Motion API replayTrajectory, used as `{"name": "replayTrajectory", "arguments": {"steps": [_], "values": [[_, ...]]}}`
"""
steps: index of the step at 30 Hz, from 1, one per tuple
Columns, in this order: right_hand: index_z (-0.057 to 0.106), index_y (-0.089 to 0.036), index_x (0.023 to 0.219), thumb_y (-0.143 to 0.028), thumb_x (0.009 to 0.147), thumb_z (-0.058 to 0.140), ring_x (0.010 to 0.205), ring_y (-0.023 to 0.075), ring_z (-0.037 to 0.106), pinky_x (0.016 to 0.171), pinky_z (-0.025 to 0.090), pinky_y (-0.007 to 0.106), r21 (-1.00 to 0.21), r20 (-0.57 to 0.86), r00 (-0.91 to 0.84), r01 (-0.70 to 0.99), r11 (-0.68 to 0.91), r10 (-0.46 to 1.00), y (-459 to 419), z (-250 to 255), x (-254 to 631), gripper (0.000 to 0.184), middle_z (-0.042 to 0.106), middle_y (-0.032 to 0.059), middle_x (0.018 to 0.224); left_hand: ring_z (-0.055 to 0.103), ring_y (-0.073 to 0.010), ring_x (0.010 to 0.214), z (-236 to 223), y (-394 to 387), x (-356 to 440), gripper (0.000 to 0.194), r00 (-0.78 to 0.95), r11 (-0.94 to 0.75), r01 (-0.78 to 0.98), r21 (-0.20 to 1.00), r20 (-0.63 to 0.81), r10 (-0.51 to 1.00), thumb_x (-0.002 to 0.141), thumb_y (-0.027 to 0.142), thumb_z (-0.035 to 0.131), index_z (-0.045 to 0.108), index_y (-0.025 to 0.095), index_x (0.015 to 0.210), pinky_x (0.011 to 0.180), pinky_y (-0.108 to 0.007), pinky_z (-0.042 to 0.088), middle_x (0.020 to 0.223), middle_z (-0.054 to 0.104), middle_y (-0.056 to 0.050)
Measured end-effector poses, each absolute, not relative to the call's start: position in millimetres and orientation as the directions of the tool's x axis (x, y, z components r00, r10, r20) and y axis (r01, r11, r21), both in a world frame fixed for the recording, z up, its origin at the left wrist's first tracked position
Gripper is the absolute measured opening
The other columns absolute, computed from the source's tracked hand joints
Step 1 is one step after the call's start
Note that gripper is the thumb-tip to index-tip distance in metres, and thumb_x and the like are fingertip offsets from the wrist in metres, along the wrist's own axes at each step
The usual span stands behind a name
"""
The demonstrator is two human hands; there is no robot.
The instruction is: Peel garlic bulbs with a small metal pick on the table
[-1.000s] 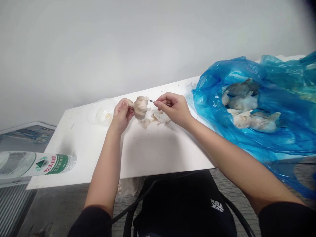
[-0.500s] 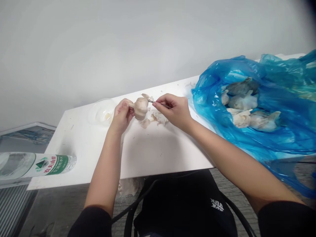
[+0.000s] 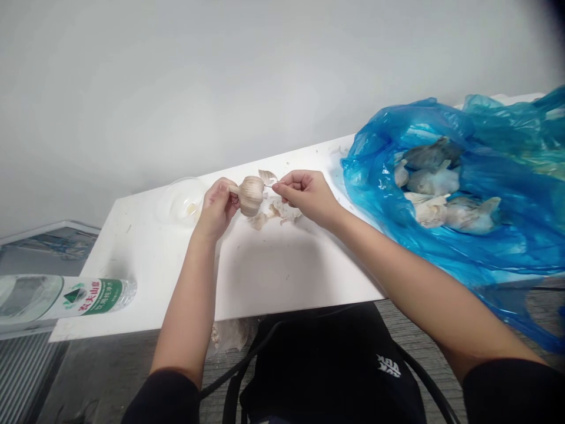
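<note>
Btl (image 3: 33,298) label (image 3: 90,296) reads 农夫山泉, 饮用纯净水; wht ltrs (image 3: 389,366) on blk garment (image 3: 326,359) illeg.

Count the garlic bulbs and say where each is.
6 visible: one bulb in the left hand; in the blue bag, back one, left one, middle one, front-left one, front-right one. More may be hidden.

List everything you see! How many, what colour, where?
Garlic bulb: one, cream, near centre
Metal tool: one, silvery, right of bulb
Peel scraps: several, tan, near bulb
Bowl: one, clear, left of bulb
Pale piece: one, yellowish, in bowl
Plastic bag: at least one, blue, right
Bagged bulbs: about five, whitish, inside
Water bottle: one, clear, green label, left edge
Table: one, white, middle
Wall: one, grey, behind
Floor: one, grey, below
Cloth: one, black, bottom centre
Sleeves: two, black, bottom edge
Left hand: one, bare, holding bulb
Right hand: one, bare, holding tool
</note>
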State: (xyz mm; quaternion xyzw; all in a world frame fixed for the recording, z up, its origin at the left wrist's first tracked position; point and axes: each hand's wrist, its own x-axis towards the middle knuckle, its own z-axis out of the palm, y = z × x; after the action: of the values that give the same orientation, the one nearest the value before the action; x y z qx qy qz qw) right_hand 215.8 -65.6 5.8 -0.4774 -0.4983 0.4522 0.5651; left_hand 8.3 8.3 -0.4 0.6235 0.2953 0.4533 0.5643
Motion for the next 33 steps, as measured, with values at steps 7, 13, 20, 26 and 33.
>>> {"name": "replayTrajectory", "arguments": {"steps": [7,13,20,26,33], "values": [[0.061,-0.016,0.07,-0.03,0.077,0.067,0.053,0.01,0.052,0.052,0.038,0.023,-0.993,0.105,0.131,0.072,0.096,0.986,-65,8,217,0.017,0.058,-0.0013,0.057,0.045,-0.0085,0.056,1,7,10,0.047,0.455,-0.143,-0.144,0.979,0.194,0.869,0.076,0.063,0.07,0.057,0.018,0.072,0.051,-0.02,0.04,0.063,0.045,0.003],[0.062,-0.016,0.07,-0.028,0.079,0.063,0.054,0.0105,0.049,0.056,0.036,0.025,-0.968,0.108,0.16,0.24,0.067,0.981,-62,4,217,0.015,0.058,-0.0013,0.058,0.044,-0.0087,0.057,-2,8,11,0.046,0.48,-0.124,-0.123,0.985,0.168,0.861,0.076,0.062,0.071,0.056,0.018,0.072,0.054,-0.02,0.041,0.063,0.044,0.003],[0.062,-0.016,0.069,-0.019,0.084,0.058,0.063,0.0126,0.052,0.063,0.034,0.025,-0.763,0.218,0.092,0.637,0.111,0.972,-57,-5,225,0.016,0.062,0.001,0.066,0.041,-0.0104,0.057,-1,10,6,0.05,0.462,-0.194,-0.094,0.976,0.215,0.86,0.077,0.068,0.066,0.054,0.02,0.074,0.054,-0.023,0.038,0.064,0.042,0.002],[0.068,-0.017,0.092,-0.02,0.093,0.054,0.084,0.0207,0.061,0.06,0.028,0.029,-0.306,0.194,-0.103,0.938,0.16,0.976,-63,4,235,0.014,0.071,0.0089,0.093,0.046,-0.0135,0.067,17,5,-8,0.038,0.511,-0.451,0.389,0.803,0.219,0.831,0.096,0.05,0.047,0.054,0.019,0.074,0.065,-0.027,0.038,0.07,0.048,0.0],[0.069,-0.021,0.098,-0.028,0.097,0.05,0.088,0.0214,0.064,0.054,0.023,0.029,-0.179,0.152,-0.046,0.981,0.074,0.987,-64,12,240,0.019,0.072,0.0064,0.099,0.054,-0.0189,0.078,28,1,-17,0.027,0.558,-0.548,0.777,0.311,0.063,0.827,0.096,0.026,0.034,0.052,0.02,0.077,0.073,-0.032,0.038,0.082,0.06,-0.003]]}}
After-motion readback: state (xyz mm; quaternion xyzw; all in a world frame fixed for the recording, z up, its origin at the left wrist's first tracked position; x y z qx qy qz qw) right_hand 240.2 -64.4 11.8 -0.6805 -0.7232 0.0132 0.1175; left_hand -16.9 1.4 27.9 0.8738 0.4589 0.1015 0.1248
